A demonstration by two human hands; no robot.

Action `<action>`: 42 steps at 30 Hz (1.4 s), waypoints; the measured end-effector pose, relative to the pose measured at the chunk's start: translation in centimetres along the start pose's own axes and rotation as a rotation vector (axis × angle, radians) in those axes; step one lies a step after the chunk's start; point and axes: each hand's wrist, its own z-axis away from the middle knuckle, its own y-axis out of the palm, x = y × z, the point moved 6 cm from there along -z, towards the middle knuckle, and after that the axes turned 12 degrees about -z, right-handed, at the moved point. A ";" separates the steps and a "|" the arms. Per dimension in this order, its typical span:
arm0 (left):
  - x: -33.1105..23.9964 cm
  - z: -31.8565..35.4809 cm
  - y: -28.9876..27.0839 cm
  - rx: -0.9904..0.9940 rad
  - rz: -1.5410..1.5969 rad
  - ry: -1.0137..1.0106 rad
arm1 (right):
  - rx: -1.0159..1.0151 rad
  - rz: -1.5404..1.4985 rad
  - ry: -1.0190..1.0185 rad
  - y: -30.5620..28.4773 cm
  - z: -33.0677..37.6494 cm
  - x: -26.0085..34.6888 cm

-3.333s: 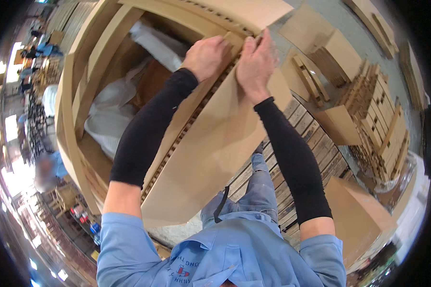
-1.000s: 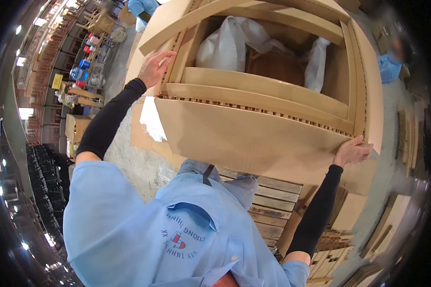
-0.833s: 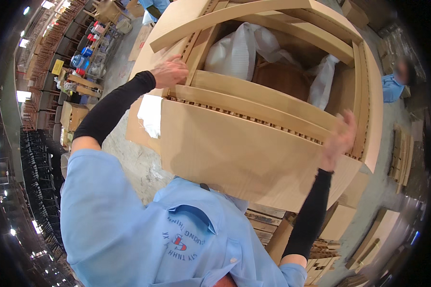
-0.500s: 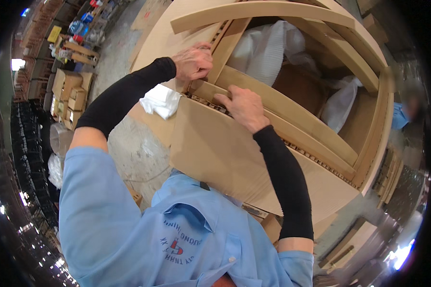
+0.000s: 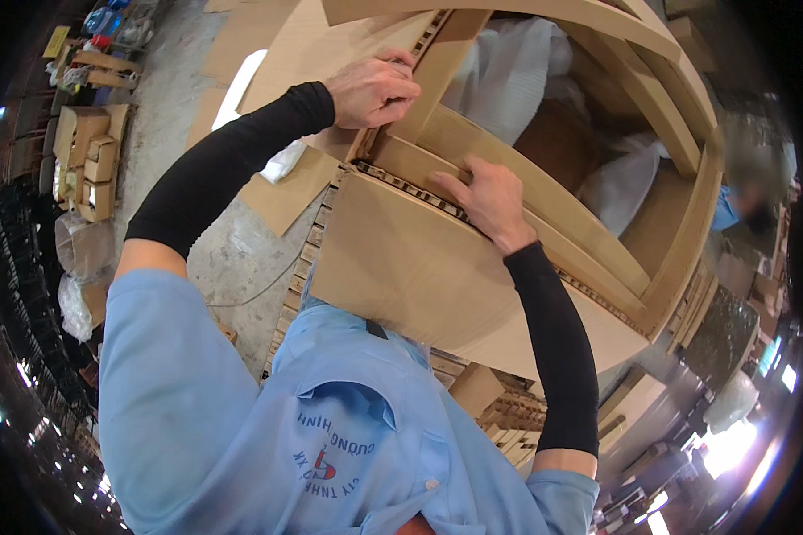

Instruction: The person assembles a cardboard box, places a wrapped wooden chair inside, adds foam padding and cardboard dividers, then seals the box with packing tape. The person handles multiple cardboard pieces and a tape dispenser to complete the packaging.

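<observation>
A large cardboard box [image 5: 401, 267] stands open in front of me, its near side hanging over toward my body. My left hand [image 5: 375, 92] is closed over the box's left edge near the corner, fingertips partly hidden. On the near side, my right hand [image 5: 492, 203] grips the top of a long cardboard strip [image 5: 544, 192], thumb pointing left and the other fingers partly hidden behind it. Inside the box lie a white foam-wrapped piece [image 5: 500, 76] and a second foam wrap [image 5: 623, 183]. A curved cardboard piece [image 5: 509, 11] spans the far side.
Left of the box, a flat cardboard sheet [image 5: 290, 192] lies on the concrete floor [image 5: 232, 241]. Stacked small cartons [image 5: 87, 160] stand farther left. Slatted wood [image 5: 509, 415] shows below the box, and cardboard pieces [image 5: 629, 401] lie at the right.
The view has shifted, so the box's near corner and the floor sheet appear moved. Both hands stay at the same box edges, the right one slightly farther along the strip.
</observation>
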 end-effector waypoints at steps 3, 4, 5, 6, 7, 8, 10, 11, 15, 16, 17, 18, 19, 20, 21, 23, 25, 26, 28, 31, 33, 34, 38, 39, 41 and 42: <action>0.1 -0.1 -0.1 0.031 -0.049 -0.002 | -0.048 0.121 -0.017 -0.1 -0.3 1.6; 0.1 0.1 0.0 0.051 -0.061 -0.007 | -0.071 0.219 -0.073 -0.5 -0.5 2.6; 0.0 0.2 0.0 0.071 -0.074 -0.012 | -0.093 0.317 -0.129 -0.9 -0.7 3.4; -0.3 0.3 -0.1 0.008 -0.095 -0.018 | -0.102 0.287 -0.140 -1.4 -1.0 3.7; -0.6 0.2 -0.3 -0.060 -0.116 -0.014 | -0.119 0.263 -0.149 -2.0 -1.6 3.9; -0.8 0.2 -0.5 -0.129 -0.136 -0.011 | -0.135 0.239 -0.159 -2.5 -2.2 4.0; -1.1 0.6 -0.7 -0.206 -0.168 -0.091 | -0.437 0.166 -0.305 -3.7 -2.3 4.2; -1.6 0.9 -0.7 -0.239 -0.177 -0.132 | -0.583 0.127 -0.372 -3.9 -1.9 3.9; -1.5 1.0 -0.4 -0.282 -0.178 -0.230 | -0.323 0.293 -0.454 1.0 -4.3 1.0; -2.4 1.7 0.2 -0.259 -0.185 -0.261 | -0.321 0.295 -0.441 1.6 -3.6 0.9; -3.0 1.7 0.2 -0.258 -0.208 -0.280 | -0.337 0.316 -0.443 1.4 -3.7 0.9; -3.8 1.6 0.1 -0.258 -0.230 -0.300 | -0.353 0.336 -0.445 1.1 -3.7 0.8; -5.2 1.2 -0.4 -0.308 -0.227 -0.238 | -0.357 0.291 -0.425 0.7 -3.4 0.8; -6.7 0.8 -1.0 -0.353 -0.228 -0.177 | -0.381 0.267 -0.425 0.5 -3.2 1.1; -7.7 0.5 -1.8 -0.398 -0.302 -0.154 | -0.405 0.245 -0.422 0.2 -3.0 1.2; -7.1 0.7 -2.0 -0.398 -0.275 -0.248 | -0.443 0.175 -0.418 -0.6 -2.8 1.1; -6.4 1.2 -1.5 -0.368 -0.253 -0.310 | -0.503 0.211 -0.403 -2.4 -3.2 1.1; -6.2 1.4 -1.1 -0.338 -0.245 -0.326 | -0.530 0.225 -0.395 -3.4 -3.6 1.2; -5.7 1.4 -0.3 -0.268 -0.257 -0.344 | -0.552 0.342 -0.422 -6.3 -5.7 1.8; -5.1 1.0 0.3 -0.142 -0.312 -0.373 | -0.595 0.639 -0.453 -10.9 -10.5 1.9; -5.4 0.5 0.2 -0.099 -0.327 -0.375 | -0.622 0.851 -0.474 -12.9 -13.7 0.8; -5.1 0.2 -0.1 -0.077 -0.339 -0.370 | -0.579 0.878 -0.504 -13.4 -15.4 0.4; -5.1 -0.6 0.2 -0.008 -0.383 -0.352 | -0.460 0.868 -0.649 -14.4 -20.6 0.4; -5.1 -0.9 0.0 -0.004 -0.359 -0.364 | -0.385 0.814 -0.647 -14.9 -21.9 0.3; -5.3 -0.2 -0.1 -0.037 -0.299 -0.370 | -0.359 0.861 -0.736 -14.8 -22.7 1.4; -5.4 0.0 0.0 -0.068 -0.251 -0.346 | -0.354 0.900 -0.719 -15.8 -22.9 1.8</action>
